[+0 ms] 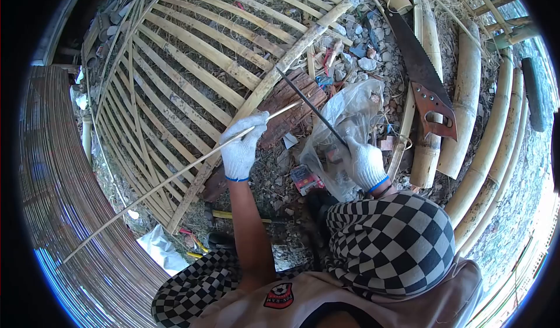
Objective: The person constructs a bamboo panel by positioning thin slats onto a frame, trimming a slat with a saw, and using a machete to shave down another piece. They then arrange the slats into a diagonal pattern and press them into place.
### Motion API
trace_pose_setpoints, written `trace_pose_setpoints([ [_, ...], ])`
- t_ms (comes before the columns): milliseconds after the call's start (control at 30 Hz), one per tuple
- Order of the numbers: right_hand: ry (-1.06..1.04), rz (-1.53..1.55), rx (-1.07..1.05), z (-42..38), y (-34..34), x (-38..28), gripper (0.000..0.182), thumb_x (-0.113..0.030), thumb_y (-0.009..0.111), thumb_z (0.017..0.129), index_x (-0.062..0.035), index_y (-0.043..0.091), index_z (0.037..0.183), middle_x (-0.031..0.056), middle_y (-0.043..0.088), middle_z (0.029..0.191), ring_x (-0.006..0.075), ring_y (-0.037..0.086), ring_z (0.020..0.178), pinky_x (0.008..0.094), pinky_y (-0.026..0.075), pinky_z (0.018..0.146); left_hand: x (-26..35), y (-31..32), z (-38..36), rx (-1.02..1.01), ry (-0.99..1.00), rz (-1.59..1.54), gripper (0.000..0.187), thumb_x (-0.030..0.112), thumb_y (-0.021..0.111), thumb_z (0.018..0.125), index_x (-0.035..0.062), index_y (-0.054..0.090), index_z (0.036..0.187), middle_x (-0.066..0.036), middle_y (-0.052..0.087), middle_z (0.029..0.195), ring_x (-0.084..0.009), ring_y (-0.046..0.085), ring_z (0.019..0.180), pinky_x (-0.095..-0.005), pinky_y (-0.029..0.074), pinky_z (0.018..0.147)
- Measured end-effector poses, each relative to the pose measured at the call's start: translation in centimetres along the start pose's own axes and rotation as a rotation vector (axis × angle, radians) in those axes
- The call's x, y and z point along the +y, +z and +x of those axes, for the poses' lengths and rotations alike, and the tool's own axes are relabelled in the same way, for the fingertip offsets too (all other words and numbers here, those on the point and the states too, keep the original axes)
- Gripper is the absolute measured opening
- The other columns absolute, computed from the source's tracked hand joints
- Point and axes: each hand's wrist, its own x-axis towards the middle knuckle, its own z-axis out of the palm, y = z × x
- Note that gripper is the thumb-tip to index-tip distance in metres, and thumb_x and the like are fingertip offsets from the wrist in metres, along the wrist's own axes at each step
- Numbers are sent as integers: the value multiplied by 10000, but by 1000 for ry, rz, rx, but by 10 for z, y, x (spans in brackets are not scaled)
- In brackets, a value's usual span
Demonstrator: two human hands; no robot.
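Note:
My left hand (240, 152), in a white glove with a blue cuff, is closed around a long thin bamboo strip (146, 198). The strip runs from the lower left up to a reddish-brown wood block (286, 107), over which its tip lies. My right hand (365, 163), gloved alike, grips the lower end of a long dark blade (312, 107). The blade slants up and left, across the block, with its far tip near the edge pole of a bamboo slat frame (192, 53). Strip and blade appear close together over the block; whether they touch I cannot tell.
A handsaw (417, 65) with a wooden handle rests on bamboo at the right. Several bamboo poles (466, 100) lie beyond it. Clear plastic sheeting (335, 132) covers gravel beside my right hand. A stack of thin strips (64, 170) stands at the left. My checkered knees are below.

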Motion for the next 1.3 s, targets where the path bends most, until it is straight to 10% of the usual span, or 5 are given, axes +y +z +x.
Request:
trace_pose_setpoints([
  [1300, 18, 17, 87, -23, -6, -2, 221, -289, 621, 1025, -76, 670, 1060, 212, 678, 701, 440, 688, 660, 544, 530, 601, -4, -5, -2, 14, -42, 16, 192, -123, 756, 860, -64, 762, 1044, -195, 778, 1140, -265, 743, 1104, -359, 585, 999],
])
